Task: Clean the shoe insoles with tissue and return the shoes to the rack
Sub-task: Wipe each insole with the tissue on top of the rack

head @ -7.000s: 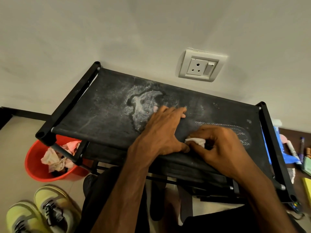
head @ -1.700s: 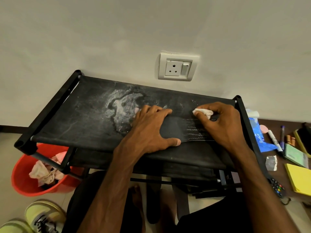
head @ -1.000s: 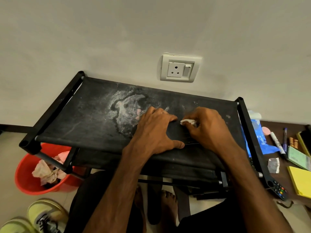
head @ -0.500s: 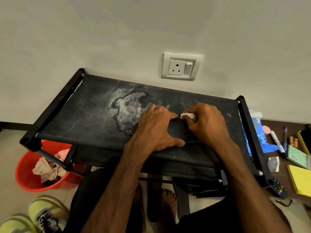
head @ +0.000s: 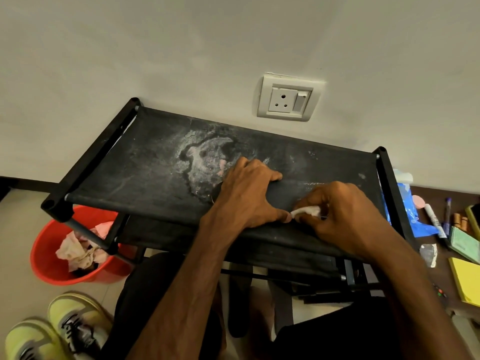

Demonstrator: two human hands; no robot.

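Yellow shoes (head: 52, 331) wait far left. Up on the rack (head: 145, 172) our left hand (head: 249, 193) lies flat, fingers spread, pinning the black insole (head: 288, 198), whose edges we can barely make out. The tissue (head: 306, 211) sits on it, pinched by our right hand (head: 345, 214). We'd press firmly and wipe short strokes away from the pinning hand.

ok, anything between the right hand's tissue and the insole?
Nothing visible. The right hand pinches the tissue at the insole's near edge on the rack top. The left hand lies flat on the insole's left part, thumb beside the tissue, so that stretch is covered.
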